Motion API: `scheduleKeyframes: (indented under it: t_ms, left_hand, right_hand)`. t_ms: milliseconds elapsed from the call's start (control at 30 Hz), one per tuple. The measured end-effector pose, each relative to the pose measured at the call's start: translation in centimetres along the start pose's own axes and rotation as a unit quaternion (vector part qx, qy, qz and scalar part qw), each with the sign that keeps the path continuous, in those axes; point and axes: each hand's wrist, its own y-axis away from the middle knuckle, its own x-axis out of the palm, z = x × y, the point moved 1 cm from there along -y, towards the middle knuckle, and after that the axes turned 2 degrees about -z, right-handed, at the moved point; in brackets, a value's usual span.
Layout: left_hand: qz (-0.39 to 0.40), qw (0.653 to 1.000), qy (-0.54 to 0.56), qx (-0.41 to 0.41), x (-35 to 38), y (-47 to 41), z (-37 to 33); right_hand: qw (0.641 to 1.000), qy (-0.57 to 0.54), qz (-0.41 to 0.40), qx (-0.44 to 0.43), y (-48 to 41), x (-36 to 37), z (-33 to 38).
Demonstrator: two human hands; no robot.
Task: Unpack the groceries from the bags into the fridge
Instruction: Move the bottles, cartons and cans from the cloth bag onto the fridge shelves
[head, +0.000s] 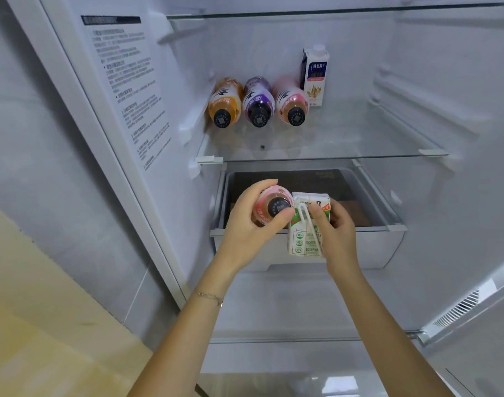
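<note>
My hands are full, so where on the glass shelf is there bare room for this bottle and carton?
The glass shelf is bare on its right half, from the upright carton to the right wall, and along its front edge. The left rear is crowded: the orange bottle, purple bottle and pink bottle lie side by side by the left wall.

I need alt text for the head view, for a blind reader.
The left hand grips a pink bottle and the right hand holds a small carton before an open fridge. Three bottles lie on its glass shelf beside a tall carton.
</note>
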Motion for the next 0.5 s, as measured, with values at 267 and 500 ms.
scheduleKeyframes:
  t_ms: [267, 500]
  left_hand:
    - [-0.042, 0.996, -0.073, 0.018, -0.9, -1.1, 3.2]
    - [0.058, 0.972, -0.225, 0.041, 1.2, -1.1, 4.6]
  right_hand:
    - [0.999, 0.007, -0.018, 0.035, 0.0, -1.4, -1.0]
    - [1.000, 0.003, -0.012, 0.023, 0.1, -1.7, -0.4]
